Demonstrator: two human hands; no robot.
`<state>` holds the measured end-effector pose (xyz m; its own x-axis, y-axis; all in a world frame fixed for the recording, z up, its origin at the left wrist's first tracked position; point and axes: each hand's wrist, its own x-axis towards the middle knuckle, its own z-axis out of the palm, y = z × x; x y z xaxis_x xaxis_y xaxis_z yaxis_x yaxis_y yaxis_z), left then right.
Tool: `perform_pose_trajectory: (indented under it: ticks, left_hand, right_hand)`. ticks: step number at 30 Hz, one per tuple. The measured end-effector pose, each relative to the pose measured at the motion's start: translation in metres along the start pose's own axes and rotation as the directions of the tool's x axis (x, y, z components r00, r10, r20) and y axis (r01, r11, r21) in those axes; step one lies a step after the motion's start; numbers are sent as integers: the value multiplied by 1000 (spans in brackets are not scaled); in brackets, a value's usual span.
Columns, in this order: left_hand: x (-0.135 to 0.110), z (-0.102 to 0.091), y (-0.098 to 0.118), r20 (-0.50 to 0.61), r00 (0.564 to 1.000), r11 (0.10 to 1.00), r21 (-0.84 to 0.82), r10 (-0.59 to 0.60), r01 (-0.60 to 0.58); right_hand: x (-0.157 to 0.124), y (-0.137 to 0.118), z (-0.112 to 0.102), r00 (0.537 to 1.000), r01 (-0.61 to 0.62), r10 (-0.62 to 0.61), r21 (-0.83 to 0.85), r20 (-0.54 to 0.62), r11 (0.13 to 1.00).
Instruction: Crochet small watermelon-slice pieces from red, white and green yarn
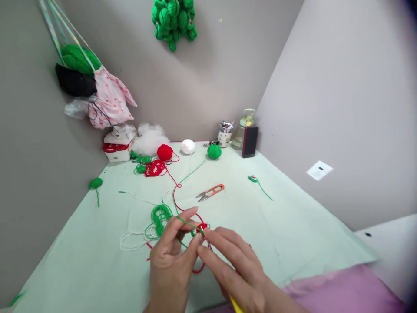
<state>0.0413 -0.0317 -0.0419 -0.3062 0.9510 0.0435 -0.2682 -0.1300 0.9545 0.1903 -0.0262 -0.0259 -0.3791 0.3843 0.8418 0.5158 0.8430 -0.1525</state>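
In the lower middle of the frame, the left hand point(176, 254) has its thumb and fingertips pinched on a small red and green piece point(202, 227), a green strand point(187, 222) running across its raised index finger. Just beside it, the right hand point(236, 261) is curled closed around a yellow-handled tool point(236, 305), whose metal tip meets the piece. Left of the hands, a green yarn coil point(161, 218) and white yarn loops point(130, 242) lie on the desk point(87, 265). Orange snips point(215, 190) rest near the centre of the frame; beyond them, toward upper centre, sit a red ball point(164, 152), a white ball point(188, 147) and a green ball point(214, 151) of yarn.
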Motion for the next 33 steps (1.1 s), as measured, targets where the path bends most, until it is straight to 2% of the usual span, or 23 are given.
perform_pose_trajectory:
  ticks: [2, 4, 5, 7, 9, 11, 12, 13, 15, 16, 18, 20, 21, 23, 26, 28, 30, 33]
  left_hand:
    - [-1, 1, -1, -15, 999, 999, -15, -30, 30]
    - [-3, 1, -2, -31, 1000, 1000, 4, 2, -2]
    - [-3, 0, -4, -40, 998, 998, 31, 49, -48]
    - [-3, -3, -6, -36, 979, 975, 109, 199, -194]
    - [0, -8, -7, 10, 946, 931, 177, 323, -320]
    - [5, -13, -5, 54, 947, 926, 200, 317, -322]
    - [8, -14, -4, 65, 962, 942, 198, 265, -273]
    - [10, -15, -2, 67, 979, 963, 182, 190, -200]
    - [14, -16, 0, 88, 996, 996, 92, 7, -15]
    - [15, -16, 2, 115, 990, 997, 28, -79, 76]
    - [15, -16, 4, 187, 960, 971, -80, -206, 224]
    - [14, -18, 5, 250, 934, 951, -106, -256, 290]
    - [14, -19, 7, 265, 930, 953, -95, -255, 288]
    - [13, -22, 10, 279, 933, 966, -55, -229, 253]
    - [15, -25, 13, 279, 943, 981, -11, -183, 194]
    - [15, -26, 14, 267, 952, 988, 4, -148, 153]
    - [13, -24, 12, 224, 970, 996, 4, -92, 94]
    - [5, -18, 10, 141, 988, 996, -63, -57, 67]
  right_hand:
    - [-4, -2, 1, 995, 98, -96, -100, 27, 990]
    - [-7, -5, 4, 997, 74, -74, -100, 5, 992]
    - [-7, -7, 5, 1000, 14, -16, -57, -23, 998]
    - [-5, -9, 8, 980, -176, 186, 118, -72, 977]
    - [0, -7, 9, 915, -371, 403, 353, -18, 859]
    - [5, -2, 10, 889, -392, 458, 499, -11, 773]
    - [6, 1, 10, 890, -385, 456, 523, -8, 760]
    - [6, 3, 10, 898, -375, 439, 495, -15, 784]
    - [4, 7, 10, 954, -274, 298, 310, -33, 910]
    - [2, 8, 9, 978, -193, 204, 206, -37, 959]
    - [-3, 8, 9, 999, -14, 15, 49, -30, 999]
    - [-7, 7, 9, 998, 48, -46, 21, -46, 999]
    - [-8, 6, 9, 998, 29, -27, 35, -64, 999]
    - [-8, 3, 8, 992, -75, 87, 132, -91, 988]
    - [-6, -3, 4, 967, -227, 248, 262, -51, 938]
    - [-6, -6, 3, 959, -271, 284, 274, -7, 923]
    - [-7, -6, 2, 966, -249, 257, 204, -15, 947]
    - [-6, -3, 1, 999, -26, 25, -19, -42, 999]
